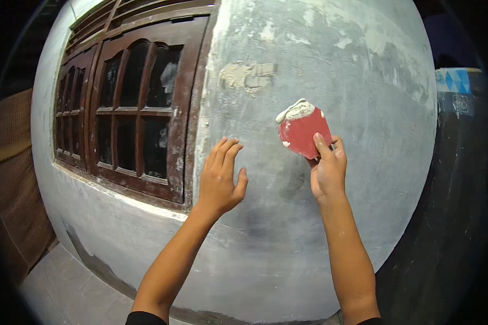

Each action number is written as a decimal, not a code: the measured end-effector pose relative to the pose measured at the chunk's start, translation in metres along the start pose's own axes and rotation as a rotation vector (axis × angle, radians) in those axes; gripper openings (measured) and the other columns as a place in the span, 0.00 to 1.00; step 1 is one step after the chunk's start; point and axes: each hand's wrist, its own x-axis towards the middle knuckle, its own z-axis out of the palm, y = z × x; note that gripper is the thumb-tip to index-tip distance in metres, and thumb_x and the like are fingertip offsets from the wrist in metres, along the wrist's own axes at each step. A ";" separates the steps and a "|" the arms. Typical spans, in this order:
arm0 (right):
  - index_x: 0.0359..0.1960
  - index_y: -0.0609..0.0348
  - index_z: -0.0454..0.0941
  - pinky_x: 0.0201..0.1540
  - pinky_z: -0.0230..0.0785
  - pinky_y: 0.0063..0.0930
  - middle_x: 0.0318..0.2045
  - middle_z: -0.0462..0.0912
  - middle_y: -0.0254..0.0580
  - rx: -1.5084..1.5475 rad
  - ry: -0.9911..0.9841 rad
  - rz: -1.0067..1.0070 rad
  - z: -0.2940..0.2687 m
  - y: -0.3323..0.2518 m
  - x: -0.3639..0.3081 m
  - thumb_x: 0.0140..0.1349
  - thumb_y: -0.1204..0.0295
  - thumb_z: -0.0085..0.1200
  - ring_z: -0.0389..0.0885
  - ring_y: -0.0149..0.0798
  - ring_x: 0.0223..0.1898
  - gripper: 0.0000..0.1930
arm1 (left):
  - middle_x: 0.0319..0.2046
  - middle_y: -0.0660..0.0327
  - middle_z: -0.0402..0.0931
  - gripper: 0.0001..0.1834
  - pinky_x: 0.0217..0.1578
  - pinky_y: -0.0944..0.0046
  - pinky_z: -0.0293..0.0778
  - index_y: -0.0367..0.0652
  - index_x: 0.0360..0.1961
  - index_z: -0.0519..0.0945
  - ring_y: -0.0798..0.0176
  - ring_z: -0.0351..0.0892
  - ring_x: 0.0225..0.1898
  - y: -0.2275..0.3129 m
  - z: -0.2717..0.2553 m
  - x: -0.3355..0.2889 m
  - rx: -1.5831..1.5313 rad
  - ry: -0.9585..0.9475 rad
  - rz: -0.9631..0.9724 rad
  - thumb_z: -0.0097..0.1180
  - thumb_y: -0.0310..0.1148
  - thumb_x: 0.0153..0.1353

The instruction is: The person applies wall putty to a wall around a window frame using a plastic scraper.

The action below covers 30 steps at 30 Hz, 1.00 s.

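Between thumb and fingers, my right hand [329,168] grips a flat red putty scraper [303,134] by its lower right edge. A thick ridge of off-white putty [300,110] lies along the scraper's upper edge, with small dabs at its sides. My left hand [220,176] is raised in front of the wall, near the window frame, fingers stretched out and holding nothing. Grey plaster covers the wall [374,141]. Above and between my hands, a rough patch of beige putty [246,76] shows on it.
On the left is a brown wooden window [138,114] with dark panes and a pale, rough sill. A brown woven sheet [19,179] hangs at the far left, above grey floor tiles [65,287]. Beyond the wall's right edge stands a dark object with a blue-and-white patterned band [454,81].
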 end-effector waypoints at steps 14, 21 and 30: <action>0.35 0.62 0.73 0.31 0.70 0.35 0.26 0.79 0.45 -0.897 0.017 -0.935 0.080 0.019 0.049 0.64 0.73 0.56 0.78 0.42 0.25 0.06 | 0.63 0.44 0.64 0.30 0.67 0.46 0.57 0.32 0.61 0.65 0.39 0.59 0.68 -0.072 0.008 0.035 0.035 0.013 0.117 0.54 0.29 0.55; 0.34 0.56 0.74 0.35 0.73 0.38 0.30 0.73 0.41 -1.273 -0.297 -1.479 0.092 0.027 0.071 0.54 0.79 0.56 0.76 0.44 0.33 0.07 | 0.68 0.42 0.58 0.36 0.71 0.43 0.50 0.32 0.66 0.60 0.39 0.54 0.71 -0.081 0.032 0.051 0.038 0.050 0.153 0.54 0.30 0.56; 0.29 0.50 0.72 0.33 0.72 0.29 0.28 0.73 0.34 -1.640 -0.513 -1.633 0.086 0.058 0.093 0.53 0.72 0.53 0.75 0.36 0.31 0.03 | 0.68 0.41 0.57 0.38 0.71 0.44 0.50 0.31 0.68 0.57 0.38 0.53 0.72 -0.089 0.050 0.051 0.006 0.140 0.149 0.53 0.30 0.55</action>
